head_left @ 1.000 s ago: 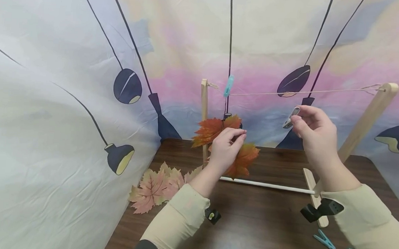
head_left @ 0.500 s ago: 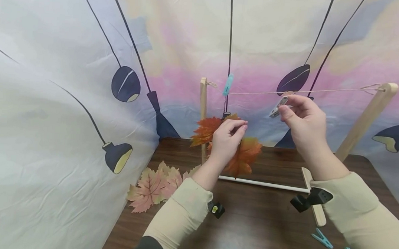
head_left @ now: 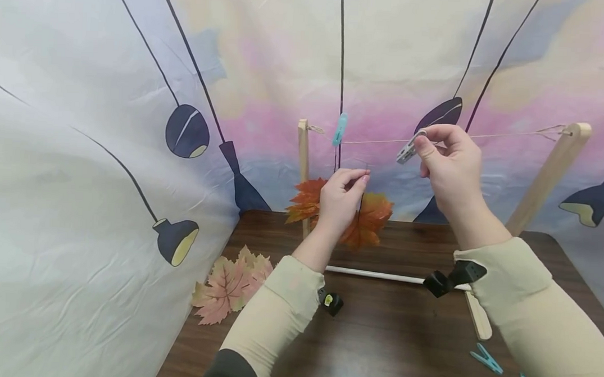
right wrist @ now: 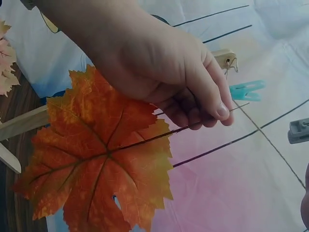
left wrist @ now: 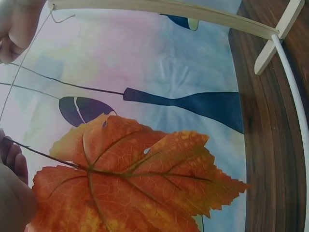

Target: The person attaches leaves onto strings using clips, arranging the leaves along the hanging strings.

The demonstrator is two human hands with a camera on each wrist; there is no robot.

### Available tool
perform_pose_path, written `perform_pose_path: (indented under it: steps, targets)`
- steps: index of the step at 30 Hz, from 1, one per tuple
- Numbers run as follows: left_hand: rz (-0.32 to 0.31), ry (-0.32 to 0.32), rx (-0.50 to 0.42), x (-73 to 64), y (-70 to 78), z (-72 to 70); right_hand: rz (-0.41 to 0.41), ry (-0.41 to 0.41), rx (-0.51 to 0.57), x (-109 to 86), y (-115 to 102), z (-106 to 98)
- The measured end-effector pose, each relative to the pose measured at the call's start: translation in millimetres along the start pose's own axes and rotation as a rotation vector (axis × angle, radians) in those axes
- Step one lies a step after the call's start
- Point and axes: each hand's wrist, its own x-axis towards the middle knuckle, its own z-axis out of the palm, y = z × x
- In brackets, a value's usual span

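My left hand pinches the thin dark stem of an orange maple leaf, whose blade hangs below the fingers. The stem's tip rises above the fingertips, just below the string. Between the thumb and fingers of my right hand is a grey clothespin, held at string height to the right of the stem. A light-blue clothespin sits on the string near its left end. Below it another orange leaf hangs, partly hidden behind my left hand.
The string runs between a left wooden post and a right wooden post; a white rod crosses low between them. Pinkish leaves lie at the table's left. Light-blue clothespins lie at front right.
My right hand has moved left and up with the grey clothespin, coming to the string. My left hand has raised the orange leaf, so the stem's tip is closer to the string.
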Motion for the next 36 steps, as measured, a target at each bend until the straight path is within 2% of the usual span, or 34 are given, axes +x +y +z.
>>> perform_pose_path:
  steps: [4, 10, 13, 21, 27, 36]
  targets:
    - [-0.014, -0.012, 0.009, 3.0, 2.4, 1.2, 0.01, 0.004, -0.036, 2.9, 0, 8]
    - [-0.002, -0.006, 0.05, 13.5, 12.3, 5.5, 0.026, 0.003, -0.271, 13.0, -4, 15]
    - [-0.017, 0.002, 0.077, 17.6, 15.2, 6.8, 0.046, -0.014, -0.339, 20.8, -7, 19]
    - [-0.099, -0.013, 0.093, 27.8, 15.1, 10.5, 0.168, -0.081, -0.253, 35.1, -15, 31]
    - [-0.106, -0.022, 0.072, 34.4, 10.5, 12.5, 0.183, -0.11, -0.377, 39.7, -10, 36]
    - [-0.107, -0.006, 0.04, 37.1, 8.5, 19.6, 0.244, -0.137, -0.404, 44.3, -7, 39]
